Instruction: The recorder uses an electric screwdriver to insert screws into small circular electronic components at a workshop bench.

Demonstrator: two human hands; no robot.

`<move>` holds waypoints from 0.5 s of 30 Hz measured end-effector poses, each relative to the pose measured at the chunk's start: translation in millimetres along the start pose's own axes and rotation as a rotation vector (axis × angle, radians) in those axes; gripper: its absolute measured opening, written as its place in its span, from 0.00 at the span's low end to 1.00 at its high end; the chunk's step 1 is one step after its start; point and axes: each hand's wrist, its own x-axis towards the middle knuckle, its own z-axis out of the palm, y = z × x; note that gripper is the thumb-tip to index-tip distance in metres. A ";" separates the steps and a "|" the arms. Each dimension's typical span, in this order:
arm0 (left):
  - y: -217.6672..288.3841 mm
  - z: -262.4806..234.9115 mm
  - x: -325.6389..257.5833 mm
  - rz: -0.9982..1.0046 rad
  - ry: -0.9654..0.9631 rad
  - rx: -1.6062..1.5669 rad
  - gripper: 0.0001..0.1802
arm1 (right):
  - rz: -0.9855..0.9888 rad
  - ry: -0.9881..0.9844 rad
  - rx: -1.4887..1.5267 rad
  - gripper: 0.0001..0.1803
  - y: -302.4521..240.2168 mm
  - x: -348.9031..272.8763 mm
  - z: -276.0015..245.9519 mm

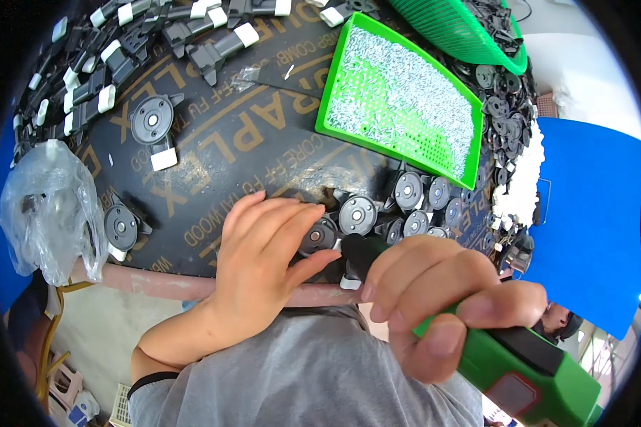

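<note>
Near the table's front edge, my left hand (260, 249) curls around a black round plastic part (317, 238), fingertips on its far side and thumb on its near side. My right hand (441, 299) grips a green and black power screwdriver (566, 388). The tool's dark nose reaches left to just beside my left thumb; its tip and any contact with the part cannot be made out. A similar black part (357, 215) lies just beyond, with several more (409, 188) grouped to the right.
A green tray (399, 153) of small silvery screws sits beyond my hands. Behind it is a green basket (441, 35) of black pieces. Loose black parts (153, 121) lie left, near a clear plastic bag (50, 206). White pieces (520, 178) are heaped at right.
</note>
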 end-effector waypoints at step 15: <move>1.8 4.4 3.9 -0.007 -0.019 -0.120 0.41 | -0.050 0.520 -0.152 0.10 49.4 32.6 -99.0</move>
